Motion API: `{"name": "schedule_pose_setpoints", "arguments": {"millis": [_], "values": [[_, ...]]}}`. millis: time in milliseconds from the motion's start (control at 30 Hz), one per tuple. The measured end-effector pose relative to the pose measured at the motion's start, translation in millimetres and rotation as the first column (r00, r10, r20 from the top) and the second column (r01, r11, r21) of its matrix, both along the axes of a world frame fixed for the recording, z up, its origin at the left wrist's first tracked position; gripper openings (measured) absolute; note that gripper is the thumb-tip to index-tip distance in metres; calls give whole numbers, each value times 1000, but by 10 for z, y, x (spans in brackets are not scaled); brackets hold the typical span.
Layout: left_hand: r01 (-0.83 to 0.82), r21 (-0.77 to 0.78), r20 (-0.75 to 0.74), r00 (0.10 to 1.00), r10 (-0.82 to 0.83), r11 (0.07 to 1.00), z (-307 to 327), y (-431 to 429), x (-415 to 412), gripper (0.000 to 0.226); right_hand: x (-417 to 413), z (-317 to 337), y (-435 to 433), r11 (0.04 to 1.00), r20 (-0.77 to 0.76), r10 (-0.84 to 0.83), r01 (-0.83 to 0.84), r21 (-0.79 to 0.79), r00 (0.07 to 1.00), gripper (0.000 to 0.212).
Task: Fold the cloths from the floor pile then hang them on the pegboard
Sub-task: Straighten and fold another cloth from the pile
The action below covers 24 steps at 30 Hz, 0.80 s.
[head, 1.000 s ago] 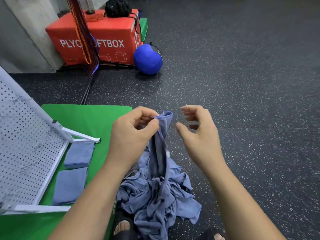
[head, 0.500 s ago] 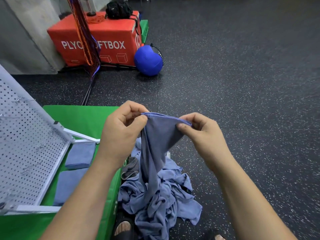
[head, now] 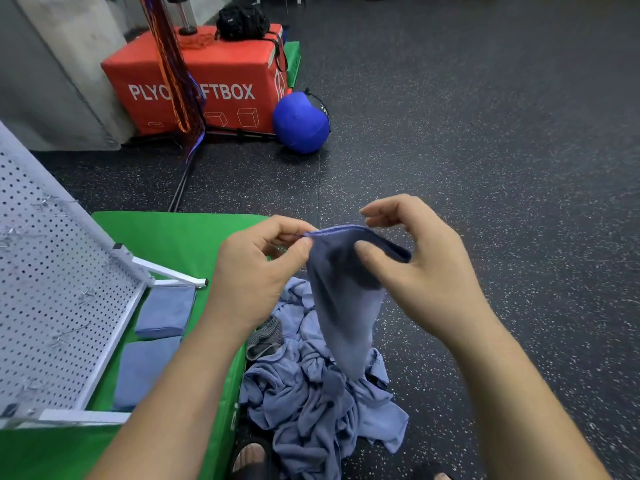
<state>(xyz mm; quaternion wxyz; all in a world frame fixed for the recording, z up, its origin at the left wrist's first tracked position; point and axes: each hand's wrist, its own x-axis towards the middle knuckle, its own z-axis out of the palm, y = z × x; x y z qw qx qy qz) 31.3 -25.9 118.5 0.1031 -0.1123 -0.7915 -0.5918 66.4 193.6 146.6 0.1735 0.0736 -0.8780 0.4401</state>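
Observation:
A blue cloth [head: 343,313] hangs by its top hem between my hands, its lower end trailing into the crumpled pile of blue cloths [head: 311,403] on the floor. My left hand [head: 252,271] pinches the hem's left corner. My right hand [head: 426,271] has its thumb on the front of the cloth near the hem's right end, with its fingers curled above the edge. The white pegboard [head: 52,289] leans at the left on a green mat [head: 173,237]. Two folded blue cloths [head: 166,310] [head: 145,368] lie on the mat beside the pegboard's frame.
A red plyo box [head: 207,81] with a black bag on top and a blue ball [head: 299,123] stand at the back. A striped grey cloth [head: 266,337] lies at the pile's left edge. My sandalled foot [head: 247,459] is below the pile. Dark speckled floor stretches to the right.
My right hand came in and took the cloth's top hem beside my left hand. The two hands have since drawn apart, and the hem is now spread wider between them.

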Motion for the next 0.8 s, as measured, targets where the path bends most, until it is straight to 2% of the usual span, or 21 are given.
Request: {"name": "schedule_pose_setpoints", "arguments": {"millis": [133, 333, 567, 667, 800], "values": [[122, -65, 13, 993, -121, 990, 50, 110, 70, 16, 20, 8, -84, 984, 24, 102, -104, 148, 995, 45], [181, -50, 31, 983, -180, 982, 55, 103, 101, 15, 8, -36, -52, 978, 77, 189, -195, 76, 979, 10], [189, -123, 9, 982, -190, 974, -32, 112, 77, 21, 19, -8, -108, 984, 50, 164, -167, 55, 985, 7], [258, -111, 70, 965, -252, 960, -112, 83, 35, 20, 14, 14, -95, 989, 14, 150, -150, 7, 989, 8], [388, -21, 228, 899, -373, 921, -255, 62, -5, 23, 1, 45, -29, 995, -59, 103, -104, -5, 993, 5]]}}
